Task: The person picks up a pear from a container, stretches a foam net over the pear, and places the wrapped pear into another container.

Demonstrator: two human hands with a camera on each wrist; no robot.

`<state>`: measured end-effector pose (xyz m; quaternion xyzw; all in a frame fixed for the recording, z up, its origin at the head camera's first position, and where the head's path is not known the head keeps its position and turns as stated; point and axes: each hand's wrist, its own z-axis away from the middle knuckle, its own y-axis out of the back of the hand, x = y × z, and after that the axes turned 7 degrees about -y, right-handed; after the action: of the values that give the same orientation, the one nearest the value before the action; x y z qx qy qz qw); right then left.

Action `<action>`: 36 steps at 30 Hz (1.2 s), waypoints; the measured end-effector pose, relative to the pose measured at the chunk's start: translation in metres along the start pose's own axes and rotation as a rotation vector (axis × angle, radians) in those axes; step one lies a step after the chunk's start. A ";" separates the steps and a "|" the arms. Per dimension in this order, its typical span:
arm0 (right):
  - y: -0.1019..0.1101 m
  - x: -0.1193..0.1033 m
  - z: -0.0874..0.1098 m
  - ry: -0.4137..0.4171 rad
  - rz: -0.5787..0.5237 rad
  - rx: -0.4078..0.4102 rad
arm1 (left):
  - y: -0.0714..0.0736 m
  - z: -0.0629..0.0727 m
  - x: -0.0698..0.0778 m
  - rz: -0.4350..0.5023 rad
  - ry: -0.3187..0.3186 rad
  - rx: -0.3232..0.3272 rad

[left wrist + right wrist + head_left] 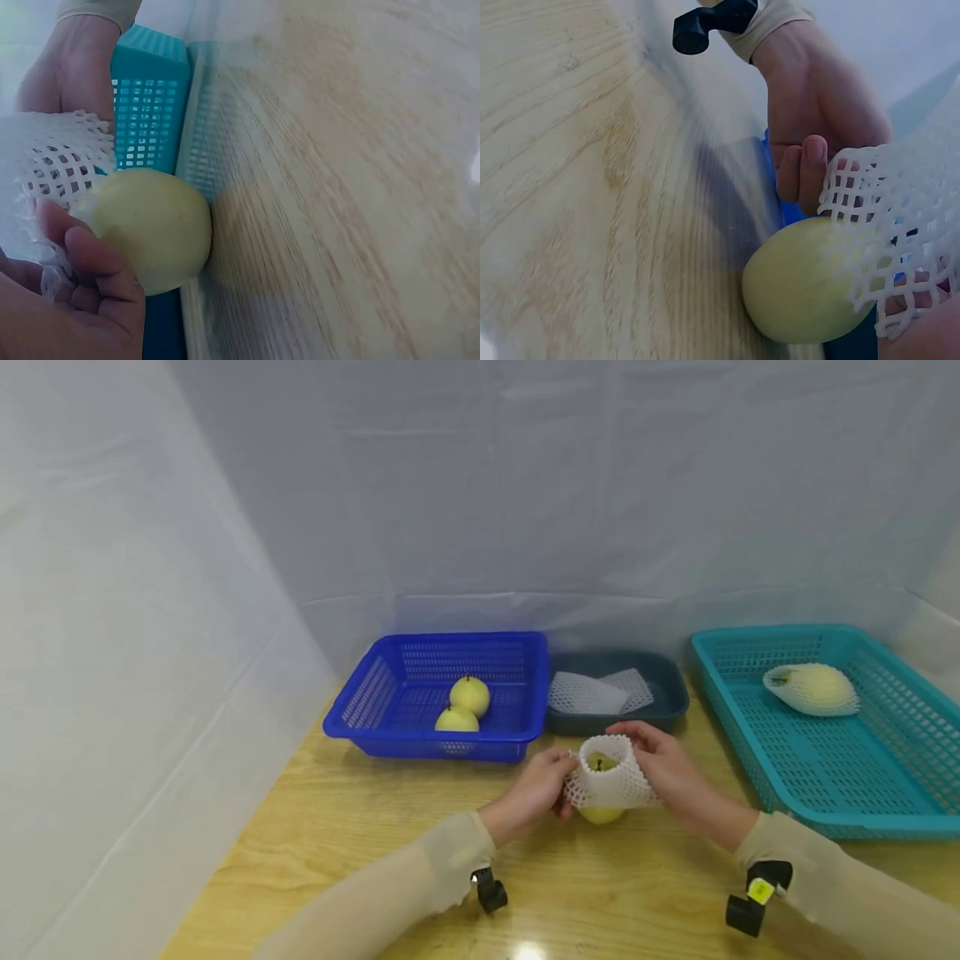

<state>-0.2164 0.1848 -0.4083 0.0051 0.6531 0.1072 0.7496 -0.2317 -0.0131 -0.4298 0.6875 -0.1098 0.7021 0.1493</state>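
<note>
A pale yellow pear (pixel 602 816) stands on the wooden table with its stem up. Around its upper part sits a white foam net sleeve (pixel 617 789), its top end an open ring through which the stem shows. The left hand (pixel 536 785) pinches the net's left edge between thumb and fingers, close beside the pear. On the opposite side, the right hand (pixel 670 770) holds the net's right edge. Both wrist views show the lower part of the pear (pixel 161 232) bare below the net's mesh (pixel 907 232).
Behind the left hand, a blue basket (pixel 435 735) holds two bare pears (pixel 470 696). A dark tray (pixel 667 693) with flat foam nets (pixel 585 693) stands behind the hands. At right, a teal basket (pixel 847 777) contains one netted pear (pixel 813 687). White sheeting (pixel 525 510) encloses the table.
</note>
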 end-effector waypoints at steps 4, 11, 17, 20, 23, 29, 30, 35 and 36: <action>-0.001 0.008 -0.004 -0.009 0.014 0.004 | 0.001 -0.003 -0.004 -0.026 0.013 -0.001; -0.004 0.018 -0.009 -0.019 0.099 0.033 | 0.006 -0.007 -0.011 -0.091 0.056 -0.036; -0.003 0.022 -0.013 0.000 0.139 0.066 | 0.009 -0.011 -0.014 -0.146 0.075 -0.060; -0.002 0.024 -0.014 -0.001 0.154 0.073 | 0.010 -0.013 -0.016 -0.171 0.086 -0.071; -0.003 0.027 -0.015 -0.012 0.176 0.072 | 0.011 -0.014 -0.017 -0.186 0.098 -0.084; -0.003 0.032 -0.019 -0.037 0.209 0.059 | 0.013 -0.017 -0.020 -0.246 0.101 -0.108; -0.003 0.034 -0.020 -0.040 0.210 0.058 | 0.013 -0.017 -0.020 -0.260 0.099 -0.110; -0.003 0.040 -0.024 -0.054 0.227 0.057 | 0.014 -0.019 -0.022 -0.335 0.090 -0.115; -0.003 0.042 -0.024 -0.053 0.231 0.060 | 0.014 -0.019 -0.022 -0.359 0.083 -0.115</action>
<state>-0.2345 0.1861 -0.4530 0.1056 0.6310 0.1728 0.7489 -0.2543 -0.0203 -0.4520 0.6567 -0.0192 0.6846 0.3158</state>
